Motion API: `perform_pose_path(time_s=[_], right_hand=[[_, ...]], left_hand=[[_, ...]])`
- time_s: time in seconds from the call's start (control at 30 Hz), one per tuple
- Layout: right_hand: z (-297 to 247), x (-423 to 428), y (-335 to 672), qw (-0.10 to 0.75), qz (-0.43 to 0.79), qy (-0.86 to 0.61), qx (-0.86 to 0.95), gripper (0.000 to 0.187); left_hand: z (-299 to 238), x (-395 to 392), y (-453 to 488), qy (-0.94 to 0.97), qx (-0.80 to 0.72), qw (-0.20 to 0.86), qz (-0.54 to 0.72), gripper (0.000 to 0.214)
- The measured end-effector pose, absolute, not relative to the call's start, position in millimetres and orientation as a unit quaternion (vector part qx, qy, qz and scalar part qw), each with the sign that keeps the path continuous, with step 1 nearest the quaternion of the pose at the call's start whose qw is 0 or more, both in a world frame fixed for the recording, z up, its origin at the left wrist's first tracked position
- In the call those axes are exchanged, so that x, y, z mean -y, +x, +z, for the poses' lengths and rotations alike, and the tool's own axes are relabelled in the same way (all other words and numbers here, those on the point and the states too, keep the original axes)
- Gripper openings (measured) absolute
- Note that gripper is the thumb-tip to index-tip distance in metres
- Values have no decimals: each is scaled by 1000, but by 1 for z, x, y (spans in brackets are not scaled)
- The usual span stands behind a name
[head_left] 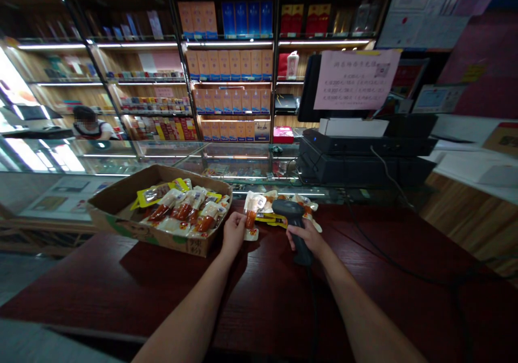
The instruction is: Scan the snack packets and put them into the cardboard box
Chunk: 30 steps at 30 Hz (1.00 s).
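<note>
My left hand (233, 234) pinches the edge of a clear vacuum-sealed snack packet (251, 217) with a reddish-brown filling, held just above the dark red table. Wrapped around the handle of a black barcode scanner (297, 231) is my right hand (308, 235); the scanner's head points left, toward the packet. Behind them on the table lie several more snack packets (311, 205), some clear and some yellow, partly hidden by the scanner. To the left, an open cardboard box (198, 246) holds several similar packets.
A glass display counter (238, 163) runs behind the table (259, 298). At the right stand a monitor with a pink paper sign (356, 80) and a black cash drawer (364, 168). Cables cross the table's right side. A person (91, 125) sits far left; stocked shelves line the wall.
</note>
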State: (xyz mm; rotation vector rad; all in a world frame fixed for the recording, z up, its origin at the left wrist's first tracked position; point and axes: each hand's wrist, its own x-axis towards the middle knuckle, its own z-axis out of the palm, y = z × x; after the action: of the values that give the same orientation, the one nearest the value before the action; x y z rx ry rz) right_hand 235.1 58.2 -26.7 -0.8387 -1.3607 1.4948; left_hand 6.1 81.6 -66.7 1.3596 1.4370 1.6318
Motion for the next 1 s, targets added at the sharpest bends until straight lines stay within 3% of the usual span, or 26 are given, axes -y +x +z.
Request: perform_pose_path(time_s=[0.2, 0.53, 0.73, 1.0], right_hand=[[-25, -68, 252, 490, 594, -350, 533, 27], [-18, -84, 317, 660, 536, -381, 364, 35], [-22, -90, 324, 677, 533, -369, 349, 34], [-17, -87, 316, 675, 546, -365, 336, 33]], left_hand=[[-72, -86, 9, 484, -528, 312, 624, 22], [-40, -113, 66, 528, -528, 338, 573, 14], [-12, -143, 113, 568, -623, 262, 469, 6], [-4, -152, 142, 641, -698, 152, 279, 21]])
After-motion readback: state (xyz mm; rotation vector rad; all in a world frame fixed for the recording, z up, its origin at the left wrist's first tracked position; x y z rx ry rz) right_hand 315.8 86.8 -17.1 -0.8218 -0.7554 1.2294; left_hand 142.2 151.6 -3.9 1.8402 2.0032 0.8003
